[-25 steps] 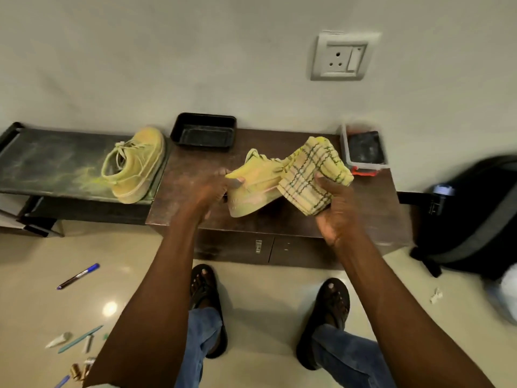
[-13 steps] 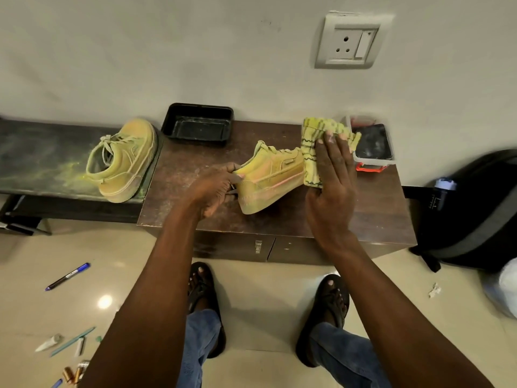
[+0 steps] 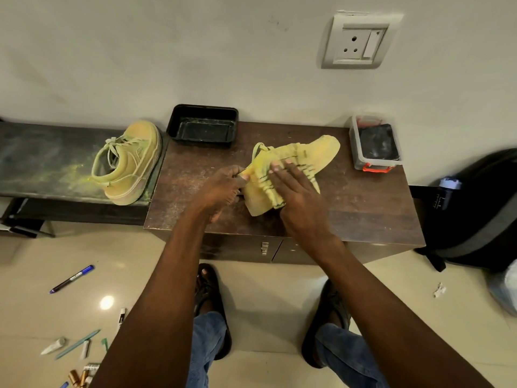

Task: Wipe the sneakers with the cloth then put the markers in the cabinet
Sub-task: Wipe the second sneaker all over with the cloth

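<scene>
Right hand [image 3: 296, 197], fingers flat, is pressing the yellow checked cloth [image 3: 275, 175] onto the yellow powder-dusted sneaker [image 3: 321, 152] lying on the brown wooden table [image 3: 363, 208], toe pointing away-right, while the left hand [image 3: 223, 186] is gripping its heel.

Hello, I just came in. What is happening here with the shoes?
A person is cleaning a yellow sneaker on the brown cabinet. The left hand holds it by the heel end, and the right hand presses a checked cloth flat onto its side. The second sneaker stands apart on the dark bench to the left. Markers, among them a blue marker, lie on the floor, not yet put away.
</scene>
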A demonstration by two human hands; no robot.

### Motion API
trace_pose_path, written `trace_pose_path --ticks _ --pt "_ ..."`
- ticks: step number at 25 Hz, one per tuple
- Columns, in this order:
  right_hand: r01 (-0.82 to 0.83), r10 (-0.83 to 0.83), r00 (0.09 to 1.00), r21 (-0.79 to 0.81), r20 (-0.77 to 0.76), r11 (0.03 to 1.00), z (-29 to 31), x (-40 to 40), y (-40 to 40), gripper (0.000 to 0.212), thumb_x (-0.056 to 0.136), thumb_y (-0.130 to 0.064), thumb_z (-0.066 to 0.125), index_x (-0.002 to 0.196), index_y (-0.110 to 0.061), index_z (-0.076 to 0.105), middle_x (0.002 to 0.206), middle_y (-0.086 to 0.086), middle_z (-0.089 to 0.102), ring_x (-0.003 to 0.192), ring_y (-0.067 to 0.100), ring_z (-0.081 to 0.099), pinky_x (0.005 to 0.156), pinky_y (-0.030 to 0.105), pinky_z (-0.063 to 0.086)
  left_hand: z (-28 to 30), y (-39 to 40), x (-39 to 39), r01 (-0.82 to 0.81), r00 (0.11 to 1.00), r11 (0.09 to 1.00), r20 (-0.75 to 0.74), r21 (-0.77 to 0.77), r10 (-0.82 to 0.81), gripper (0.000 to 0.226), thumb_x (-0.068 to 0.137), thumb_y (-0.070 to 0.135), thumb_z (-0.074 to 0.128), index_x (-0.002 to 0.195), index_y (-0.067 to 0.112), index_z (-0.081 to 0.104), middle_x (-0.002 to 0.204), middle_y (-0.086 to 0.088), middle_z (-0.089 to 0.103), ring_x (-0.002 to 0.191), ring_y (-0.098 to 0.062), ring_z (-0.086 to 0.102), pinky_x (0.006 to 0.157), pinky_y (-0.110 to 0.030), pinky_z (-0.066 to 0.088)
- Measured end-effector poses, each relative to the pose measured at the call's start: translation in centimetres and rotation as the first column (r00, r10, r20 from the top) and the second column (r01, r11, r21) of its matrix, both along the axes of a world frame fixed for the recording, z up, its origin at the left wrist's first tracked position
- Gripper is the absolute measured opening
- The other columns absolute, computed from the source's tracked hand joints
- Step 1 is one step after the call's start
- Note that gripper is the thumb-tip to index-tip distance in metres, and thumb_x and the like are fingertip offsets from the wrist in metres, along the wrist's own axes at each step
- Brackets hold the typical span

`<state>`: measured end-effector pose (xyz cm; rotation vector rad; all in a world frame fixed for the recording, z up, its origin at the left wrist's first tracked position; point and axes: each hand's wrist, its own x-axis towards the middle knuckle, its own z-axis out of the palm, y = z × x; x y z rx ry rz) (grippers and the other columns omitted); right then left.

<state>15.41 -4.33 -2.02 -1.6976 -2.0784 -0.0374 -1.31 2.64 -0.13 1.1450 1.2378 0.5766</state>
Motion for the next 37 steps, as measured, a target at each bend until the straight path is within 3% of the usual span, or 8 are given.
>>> trace_pose_path --ticks 3,8,12,17,21,26,30,37 --pt "0.249 -0.252 0.955 -0.040 -0.157 0.968 0.2 1.3 0.4 0.073 0.063 0.008 0.041 0.135 -0.004 0.050 0.143 0.010 0.048 0.140 0.032 0.031 0.105 0.051 0.041 0.1 -0.1 0.0 0.033 0.998 0.999 -0.052 0.013 -0.032 0.018 0.100 0.016 0.047 0.093 0.017 0.063 0.099 -0.004 0.063 0.095 -0.019 0.054 0.098 -0.049 0.045" --pt "-0.105 0.104 0.994 0.013 0.012 0.994 -0.3 -1.5 -0.4 0.061 0.074 -0.003 0.034 0.131 -0.006 0.055 0.140 0.008 0.051 0.137 0.030 0.037 0.110 0.044 0.037 0.5 -0.3 0.0 0.011 1.000 0.999 0.002 0.045 -0.012 0.020 0.098 0.006 0.046 0.098 0.012 0.065 0.095 -0.005 0.068 0.087 -0.015 0.061 0.080 -0.031 0.051" --pt "0.295 -0.300 0.929 -0.056 -0.216 0.954 -0.1 2.1 0.8 0.075 0.062 0.008 0.041 0.135 -0.004 0.050 0.143 0.009 0.047 0.140 0.030 0.030 0.105 0.049 0.042 0.2 -0.1 -0.2 0.033 0.994 0.995 -0.104 0.098 -0.023 0.021 0.099 0.014 0.047 0.087 0.018 0.064 0.094 -0.003 0.063 0.087 -0.017 0.053 0.079 -0.035 0.045" --pt "-0.147 0.146 0.989 0.034 0.013 0.989 -0.5 -1.2 -0.7 0.061 0.070 0.000 0.035 0.127 -0.005 0.059 0.135 0.008 0.055 0.134 0.030 0.041 0.106 0.045 0.041 0.3 0.1 0.0 -0.014 0.998 0.998 -0.057 0.060 0.018 0.021 0.095 0.003 0.048 0.086 0.013 0.065 0.089 -0.007 0.066 0.083 -0.018 0.058 0.077 -0.033 0.048" --pt "0.273 -0.275 0.936 -0.039 -0.221 0.961 -0.3 2.5 0.2 0.069 0.063 0.007 0.042 0.130 -0.004 0.056 0.137 0.008 0.053 0.138 0.030 0.035 0.103 0.048 0.044 0.4 0.2 0.0 -0.011 0.992 0.997 -0.123 0.074 0.020 0.018 0.096 0.012 0.050 0.089 0.012 0.066 0.095 -0.008 0.065 0.085 -0.018 0.054 0.077 -0.037 0.046" --pt "-0.147 0.145 0.988 0.037 0.051 0.988 -0.5 -1.8 -1.5 0.057 0.073 -0.004 0.037 0.124 -0.007 0.061 0.132 0.008 0.058 0.132 0.030 0.045 0.105 0.044 0.041 0.3 0.2 0.0 -0.050 0.998 0.999 -0.046 0.019 0.051 0.019 0.094 0.002 0.050 0.090 0.008 0.067 0.086 -0.009 0.066 0.077 -0.016 0.057 0.075 -0.032 0.050" --pt "0.248 -0.250 0.951 -0.034 -0.182 0.968 -0.4 2.4 0.0 0.065 0.064 0.007 0.044 0.127 -0.003 0.058 0.135 0.009 0.055 0.137 0.031 0.037 0.102 0.048 0.045 0.0 0.4 -0.2 -0.024 0.994 0.998 -0.104 0.056 0.029 0.016 0.094 0.011 0.055 0.098 0.011 0.070 0.102 -0.010 0.069 0.090 -0.020 0.057 0.082 -0.039 0.048" --pt "-0.058 0.057 0.998 0.010 0.013 0.998 -0.7 -0.2 -0.6 0.058 0.072 -0.001 0.040 0.125 -0.008 0.061 0.134 0.007 0.057 0.134 0.030 0.042 0.106 0.044 0.042 -0.3 0.4 -0.2 -0.028 0.999 1.000 -0.040 0.012 0.029 0.022 0.094 0.003 0.049 0.097 0.008 0.070 0.099 -0.010 0.069 0.090 -0.018 0.060 0.084 -0.033 0.051"
